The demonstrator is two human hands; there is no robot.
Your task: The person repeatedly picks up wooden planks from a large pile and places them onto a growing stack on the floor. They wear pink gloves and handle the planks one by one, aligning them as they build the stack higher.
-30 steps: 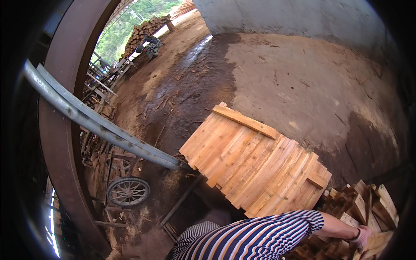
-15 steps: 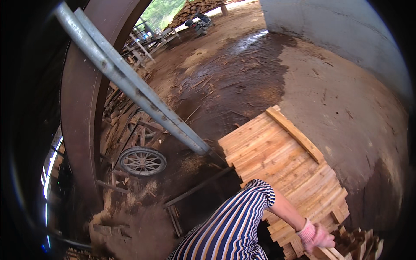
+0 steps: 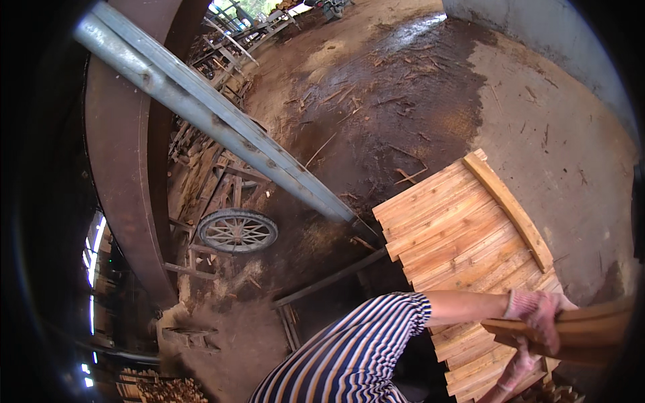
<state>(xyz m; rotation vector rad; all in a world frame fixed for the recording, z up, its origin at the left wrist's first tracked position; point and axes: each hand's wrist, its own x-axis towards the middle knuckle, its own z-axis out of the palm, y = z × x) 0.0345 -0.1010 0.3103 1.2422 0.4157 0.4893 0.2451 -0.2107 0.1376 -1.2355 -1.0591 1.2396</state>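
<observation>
My left hand (image 3: 535,313), in a pinkish knit glove, is closed over the top of several brown wooden boards (image 3: 591,330) held as a bundle. My right hand (image 3: 520,368), gloved too, grips the same boards from below, its fingers partly hidden by them. The boards are raised above a stack of light planks (image 3: 450,235) laid side by side, and their far end runs out of view at the right. One thicker wooden strip (image 3: 507,211) lies crosswise on that stack. A striped sleeve (image 3: 349,349) covers my left upper arm.
A grey metal post (image 3: 222,127) slants down beside the stack, near a brown steel column (image 3: 117,168). Left of the stack are a spoked cart wheel (image 3: 237,231) and scrap wood. Wet, debris-strewn ground (image 3: 376,114) lies beyond, with a grey wall (image 3: 551,40) at right.
My left hand has moved up and right, lifting boards from the lower right over the plank stack. My right hand has come into view on the boards. The whole view has shifted.
</observation>
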